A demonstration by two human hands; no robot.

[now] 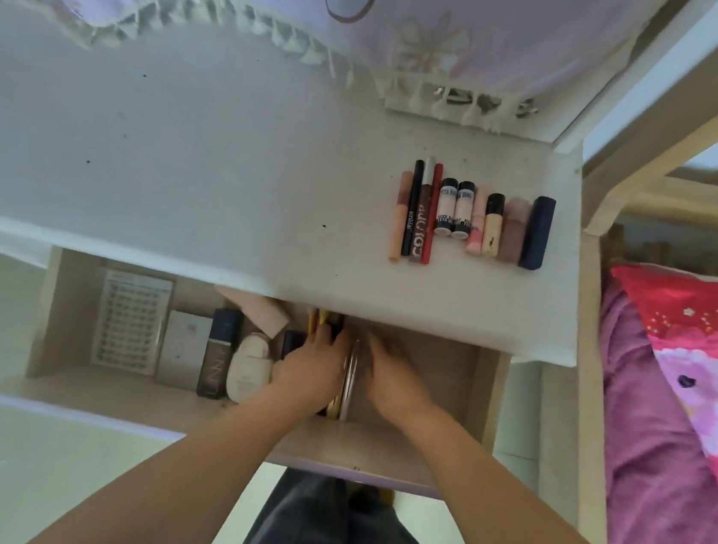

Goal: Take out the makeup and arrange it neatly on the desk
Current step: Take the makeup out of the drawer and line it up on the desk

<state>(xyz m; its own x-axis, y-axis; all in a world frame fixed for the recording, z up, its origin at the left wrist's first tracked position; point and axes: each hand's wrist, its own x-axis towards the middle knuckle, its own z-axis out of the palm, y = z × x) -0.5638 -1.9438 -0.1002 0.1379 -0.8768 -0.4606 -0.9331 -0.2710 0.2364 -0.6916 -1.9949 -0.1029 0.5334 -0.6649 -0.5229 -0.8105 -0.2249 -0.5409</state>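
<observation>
On the white desk (227,158), at its right end, lies a tidy row of makeup (472,220): lip pencils, small tubes, little bottles and a navy case. Below the desk an open drawer (485,389) holds more makeup. Both my hands reach into it. My left hand (310,369) lies over dark and yellow sticks (325,319), its fingertips bent over them; the grip itself is hidden. My right hand (390,374) is blurred, with relaxed fingers beside round compacts (350,369) that stand on edge between the two hands.
Left in the drawer lie an eyelash card (130,321), a white box (184,348), a dark bottle (218,354), a cream bottle (250,369) and a pink tube (254,309). A frilled cloth (242,21) hangs over the desk's back. A bed with a pink blanket (683,398) stands on the right.
</observation>
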